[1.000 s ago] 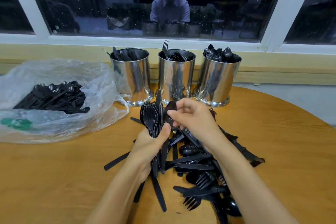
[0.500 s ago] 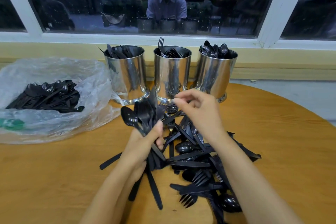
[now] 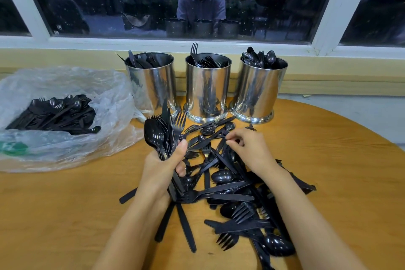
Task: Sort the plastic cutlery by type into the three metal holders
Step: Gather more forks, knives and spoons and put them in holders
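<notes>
Open desk [image 3: 339, 171] at frame right and lower left
Cutlery pile [image 3: 230, 190] fills the centre; holders [image 3: 208, 85] wall the top; bag [image 3: 65, 147] blocks the left; a gripped bundle [image 3: 162, 136] stands before the left holder.

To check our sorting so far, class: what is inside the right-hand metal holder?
Black spoons stick up, bowls uppermost, out of the right holder. Their handles, and anything lower down, are hidden by its metal wall.
</notes>
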### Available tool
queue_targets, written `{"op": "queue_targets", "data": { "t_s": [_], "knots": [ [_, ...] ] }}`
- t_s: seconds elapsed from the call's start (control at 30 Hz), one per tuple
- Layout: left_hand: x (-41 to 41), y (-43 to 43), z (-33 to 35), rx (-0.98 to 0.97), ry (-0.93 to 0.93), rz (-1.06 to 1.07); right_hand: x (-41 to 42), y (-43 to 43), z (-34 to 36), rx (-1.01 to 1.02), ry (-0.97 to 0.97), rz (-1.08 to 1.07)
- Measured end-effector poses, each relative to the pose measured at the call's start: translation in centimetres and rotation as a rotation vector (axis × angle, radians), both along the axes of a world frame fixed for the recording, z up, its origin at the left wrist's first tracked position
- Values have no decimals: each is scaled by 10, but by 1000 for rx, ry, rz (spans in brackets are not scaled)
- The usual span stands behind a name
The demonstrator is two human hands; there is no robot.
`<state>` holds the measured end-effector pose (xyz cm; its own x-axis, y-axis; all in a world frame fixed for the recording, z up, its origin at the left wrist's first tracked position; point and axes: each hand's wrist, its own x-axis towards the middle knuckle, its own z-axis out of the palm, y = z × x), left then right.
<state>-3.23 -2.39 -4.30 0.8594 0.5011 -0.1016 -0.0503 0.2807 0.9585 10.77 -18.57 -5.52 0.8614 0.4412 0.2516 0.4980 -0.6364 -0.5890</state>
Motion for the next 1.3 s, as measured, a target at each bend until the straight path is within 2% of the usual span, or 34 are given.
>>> {"op": "queue_targets", "data": {
  "t_s": [0.23,0.5,0.57,0.7,0.77,0.83,0.9,0.93,1.03,1.13,1.2,1.3],
  "knots": [
    [-1,0,2,-24,1,17,-2,22,2,-121,-90,110],
    [-2,2,2,-63,29,-2,20,42,0,-489,-258,211],
    [-3,4,2,-54,36,-16,21,40,3,-373,-245,215],
    [-2,4,3,-93,-3,7,5,30,29,167,-252,64],
    [0,0,4,-107,-46,40,-10,25,47,397,-59,46],
    [0,-5,6,-74,-69,36,-25,21,58,519,228,155],
    [-1,-8,7,-23,-80,-18,-38,23,58,484,410,264],
    [-2,-9,7,7,-74,-57,-41,26,56,445,413,287],
    [-3,-10,7,80,-45,-110,-42,34,48,392,291,286],
    [-4,-8,7,94,-33,-47,-39,31,50,448,324,286],
    [-3,-4,8,80,-10,-3,-28,26,47,467,297,219],
    [-2,0,8,37,-9,11,-2,22,35,360,183,76]
  ]
}}
